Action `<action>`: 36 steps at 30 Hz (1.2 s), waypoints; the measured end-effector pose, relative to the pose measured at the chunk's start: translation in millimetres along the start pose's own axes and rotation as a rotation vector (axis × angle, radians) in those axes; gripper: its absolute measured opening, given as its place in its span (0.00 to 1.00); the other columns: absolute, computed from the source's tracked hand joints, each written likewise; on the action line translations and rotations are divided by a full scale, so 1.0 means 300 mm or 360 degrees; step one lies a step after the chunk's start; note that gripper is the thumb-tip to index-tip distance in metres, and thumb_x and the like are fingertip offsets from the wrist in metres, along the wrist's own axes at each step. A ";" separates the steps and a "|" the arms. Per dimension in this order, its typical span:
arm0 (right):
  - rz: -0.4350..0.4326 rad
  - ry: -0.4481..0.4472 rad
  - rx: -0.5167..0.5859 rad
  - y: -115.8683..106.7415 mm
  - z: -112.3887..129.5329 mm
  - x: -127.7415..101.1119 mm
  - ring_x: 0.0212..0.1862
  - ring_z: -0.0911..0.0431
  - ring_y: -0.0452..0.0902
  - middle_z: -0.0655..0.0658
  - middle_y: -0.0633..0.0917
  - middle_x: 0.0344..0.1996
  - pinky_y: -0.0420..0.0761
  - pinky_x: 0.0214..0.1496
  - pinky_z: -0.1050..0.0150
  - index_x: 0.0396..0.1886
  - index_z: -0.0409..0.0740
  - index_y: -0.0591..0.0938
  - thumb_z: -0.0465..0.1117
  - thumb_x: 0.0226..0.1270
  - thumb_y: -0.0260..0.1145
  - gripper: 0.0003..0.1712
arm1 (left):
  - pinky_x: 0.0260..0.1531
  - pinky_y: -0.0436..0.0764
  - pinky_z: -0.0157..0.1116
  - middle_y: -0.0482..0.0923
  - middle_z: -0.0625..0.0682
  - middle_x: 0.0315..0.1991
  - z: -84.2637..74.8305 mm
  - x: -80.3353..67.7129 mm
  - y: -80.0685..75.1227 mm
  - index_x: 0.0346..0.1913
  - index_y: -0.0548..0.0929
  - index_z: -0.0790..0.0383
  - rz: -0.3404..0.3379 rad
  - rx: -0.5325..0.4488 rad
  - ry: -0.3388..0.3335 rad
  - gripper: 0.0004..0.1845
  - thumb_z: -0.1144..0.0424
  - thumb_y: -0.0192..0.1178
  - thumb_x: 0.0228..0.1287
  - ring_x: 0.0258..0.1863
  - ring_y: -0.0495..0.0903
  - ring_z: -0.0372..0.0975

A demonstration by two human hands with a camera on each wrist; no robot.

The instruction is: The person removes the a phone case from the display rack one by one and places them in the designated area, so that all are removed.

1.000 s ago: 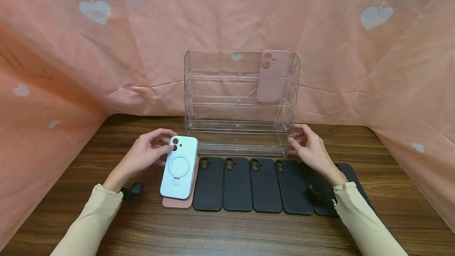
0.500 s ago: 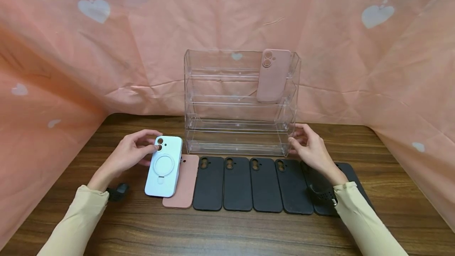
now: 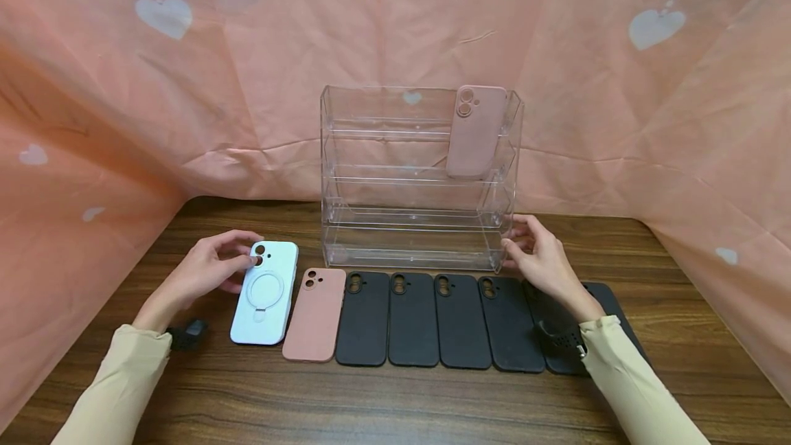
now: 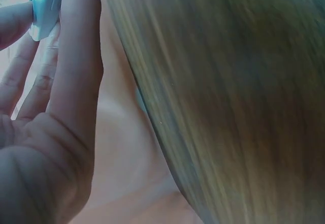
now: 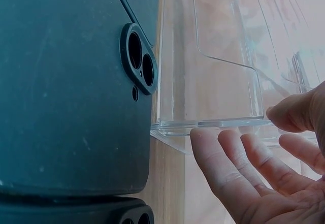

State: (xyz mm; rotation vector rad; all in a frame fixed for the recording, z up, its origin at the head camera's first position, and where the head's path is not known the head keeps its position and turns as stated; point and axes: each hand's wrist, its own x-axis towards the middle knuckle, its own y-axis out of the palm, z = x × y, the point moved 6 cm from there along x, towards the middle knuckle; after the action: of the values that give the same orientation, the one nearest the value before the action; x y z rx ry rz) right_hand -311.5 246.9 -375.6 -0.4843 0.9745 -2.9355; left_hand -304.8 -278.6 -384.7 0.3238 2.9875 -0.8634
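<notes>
At the left of the head view, my left hand pinches the upper left edge of a white phone case with a ring on its back. The case's edge also shows between thumb and fingers in the left wrist view. To its right lies a pink phone case, apart from it. My right hand touches the lower right side of a clear tiered display rack. In the right wrist view, its fingertips rest against the rack's outer side panel, fingers loosely extended. Another pink phone case leans upright in the rack's top tier.
Several black phone cases lie in a row in front of the rack, the rightmost ones partly under my right forearm. They sit on a wooden table. Pink cloth with white hearts hangs behind and at both sides.
My left hand has moved left with the white phone case, off the pink case it covered, which now shows fully. The right hand stays at the rack's side.
</notes>
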 end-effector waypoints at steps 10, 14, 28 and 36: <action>-0.0008 0.0006 -0.0030 0.000 -0.005 0.003 0.37 0.60 0.84 0.32 0.82 0.46 0.90 0.32 0.60 0.67 0.36 0.72 0.32 0.73 0.63 0.25 | 0.32 0.91 0.42 0.79 0.66 0.49 0.033 0.000 0.006 0.66 0.75 0.62 0.0043 0.0035 -0.0044 0.23 0.63 0.63 0.71 0.38 0.83 0.42; -0.0010 -0.0001 -0.0044 0.000 -0.006 0.005 0.37 0.60 0.85 0.32 0.83 0.45 0.90 0.32 0.60 0.67 0.35 0.72 0.32 0.73 0.63 0.25 | 0.31 0.91 0.43 0.81 0.65 0.48 0.042 0.008 0.009 0.66 0.75 0.62 0.0047 0.0056 -0.0083 0.23 0.63 0.63 0.71 0.37 0.83 0.43; 0.0008 0.0002 0.0013 0.002 -0.007 0.008 0.37 0.58 0.85 0.32 0.82 0.45 0.91 0.33 0.60 0.68 0.35 0.71 0.31 0.73 0.63 0.25 | 0.29 0.91 0.40 0.81 0.63 0.53 0.045 0.042 0.038 0.66 0.77 0.61 0.0082 0.0195 -0.0122 0.23 0.61 0.63 0.70 0.38 0.83 0.42; 0.0015 0.0002 0.0033 0.004 -0.004 0.005 0.38 0.52 0.86 0.31 0.82 0.45 0.91 0.33 0.58 0.68 0.36 0.71 0.31 0.73 0.63 0.26 | 0.30 0.90 0.39 0.77 0.63 0.55 0.049 0.038 0.056 0.65 0.78 0.60 0.0103 0.0260 -0.0166 0.22 0.61 0.63 0.70 0.41 0.82 0.43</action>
State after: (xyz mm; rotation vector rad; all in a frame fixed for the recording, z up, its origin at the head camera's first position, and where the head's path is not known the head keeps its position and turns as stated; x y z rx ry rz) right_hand -313.4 246.4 -376.9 -0.4761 0.9431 -2.9343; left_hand -313.1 -270.2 -406.9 0.3643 2.8014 -1.0842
